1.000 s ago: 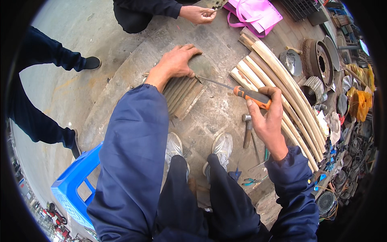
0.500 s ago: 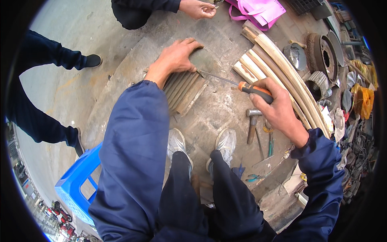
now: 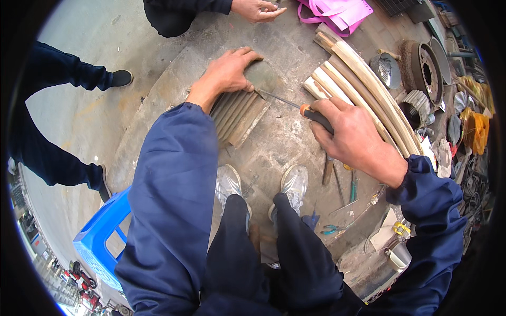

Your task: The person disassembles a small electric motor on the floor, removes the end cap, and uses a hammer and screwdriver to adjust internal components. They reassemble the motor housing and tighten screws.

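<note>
My left hand (image 3: 225,72) is closed over the far edge of a grey-brown block with long parallel ridges (image 3: 240,117), which rests on the ground in front of my shoes. In my right hand (image 3: 352,138) is a screwdriver (image 3: 319,117) with an orange and black handle, fingers wrapped round it. Its long thin shaft points left, the tip at the block's far right corner close to my left thumb. What the tip touches there is too small to tell. My left fingertips are partly hidden behind the block's far edge.
Curved wooden strips (image 3: 369,100) lie to the right. A hammer handle (image 3: 328,171) and pliers (image 3: 332,229) lie near my right shoe. Metal tins and a wheel rim (image 3: 429,73) stand beyond. A blue stool (image 3: 103,237) is at left. Another person's hand (image 3: 258,9) and a pink bag (image 3: 342,16) are ahead.
My right hand has turned over the screwdriver handle, its back now facing up, and shifted slightly down and left. It now covers the hammer head. My left hand stays on the block.
</note>
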Motion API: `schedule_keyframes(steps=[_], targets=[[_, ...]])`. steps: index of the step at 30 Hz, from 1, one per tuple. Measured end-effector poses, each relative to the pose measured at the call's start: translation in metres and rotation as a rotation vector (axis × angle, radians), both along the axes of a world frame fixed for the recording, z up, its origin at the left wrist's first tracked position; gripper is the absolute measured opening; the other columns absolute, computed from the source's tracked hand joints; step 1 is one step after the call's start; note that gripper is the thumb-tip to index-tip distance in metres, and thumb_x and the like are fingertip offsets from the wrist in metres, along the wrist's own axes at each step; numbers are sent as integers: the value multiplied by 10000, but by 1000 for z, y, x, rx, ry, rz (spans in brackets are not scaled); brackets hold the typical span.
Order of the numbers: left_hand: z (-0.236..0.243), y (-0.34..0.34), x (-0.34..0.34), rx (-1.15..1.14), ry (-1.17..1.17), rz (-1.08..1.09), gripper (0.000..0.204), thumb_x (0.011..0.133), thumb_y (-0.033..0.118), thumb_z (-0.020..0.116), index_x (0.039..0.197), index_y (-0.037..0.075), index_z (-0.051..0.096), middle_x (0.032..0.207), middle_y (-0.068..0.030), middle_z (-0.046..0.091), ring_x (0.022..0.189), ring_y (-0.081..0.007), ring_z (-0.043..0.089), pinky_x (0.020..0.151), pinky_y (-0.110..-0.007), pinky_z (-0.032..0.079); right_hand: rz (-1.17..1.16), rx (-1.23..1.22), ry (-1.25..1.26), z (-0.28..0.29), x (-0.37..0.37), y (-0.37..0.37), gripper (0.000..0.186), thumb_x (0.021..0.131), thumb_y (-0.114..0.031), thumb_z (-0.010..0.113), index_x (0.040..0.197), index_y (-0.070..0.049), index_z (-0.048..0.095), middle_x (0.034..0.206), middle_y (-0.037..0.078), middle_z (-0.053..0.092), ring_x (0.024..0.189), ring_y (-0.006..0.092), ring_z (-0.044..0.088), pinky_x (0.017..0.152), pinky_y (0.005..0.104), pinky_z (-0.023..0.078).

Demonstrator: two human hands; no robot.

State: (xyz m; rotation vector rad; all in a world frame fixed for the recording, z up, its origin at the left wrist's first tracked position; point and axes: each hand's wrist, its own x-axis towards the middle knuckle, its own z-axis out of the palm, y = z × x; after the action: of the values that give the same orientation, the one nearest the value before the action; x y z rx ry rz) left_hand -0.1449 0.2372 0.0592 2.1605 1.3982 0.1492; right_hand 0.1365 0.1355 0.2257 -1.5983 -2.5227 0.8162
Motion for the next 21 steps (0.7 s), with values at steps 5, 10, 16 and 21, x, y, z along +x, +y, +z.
schedule_keyframes(steps=[5, 10, 16, 21], targets=[[6, 0, 0, -29, -18, -9, 914, 703, 237, 942, 1542, 250, 579, 1680, -94, 480, 1520, -384, 462, 1218, -496, 458, -576, -356, 260, 5, -21, -5, 316, 924, -215, 754, 1098, 48, 740, 916, 285, 743, 850, 348, 756, 772, 432, 569], [10, 2, 3, -17, -10, -22, 909, 707, 264, 941, 1541, 254, 579, 1673, -82, 488, 1504, -385, 480, 1202, -504, 476, -223, -237, 61, 9, -14, 4, 315, 936, -154, 732, 1155, 72, 712, 878, 211, 723, 842, 184, 706, 750, 408, 544], [-1, 1, -1, -5, 6, -9, 899, 723, 272, 936, 1547, 259, 576, 1694, -78, 468, 1515, -372, 473, 1223, -497, 456, -489, -431, 198, 15, -13, 20, 441, 903, -173, 743, 1266, 76, 718, 981, 162, 765, 888, 215, 705, 806, 368, 547], [5, 3, 1, -55, 8, -11, 935, 705, 227, 956, 1558, 259, 574, 1683, -49, 481, 1528, -373, 453, 1242, -476, 429, -509, -313, 297, 3, -11, 20, 502, 901, -249, 754, 1273, 87, 712, 1014, 266, 779, 953, 315, 763, 894, 428, 577]])
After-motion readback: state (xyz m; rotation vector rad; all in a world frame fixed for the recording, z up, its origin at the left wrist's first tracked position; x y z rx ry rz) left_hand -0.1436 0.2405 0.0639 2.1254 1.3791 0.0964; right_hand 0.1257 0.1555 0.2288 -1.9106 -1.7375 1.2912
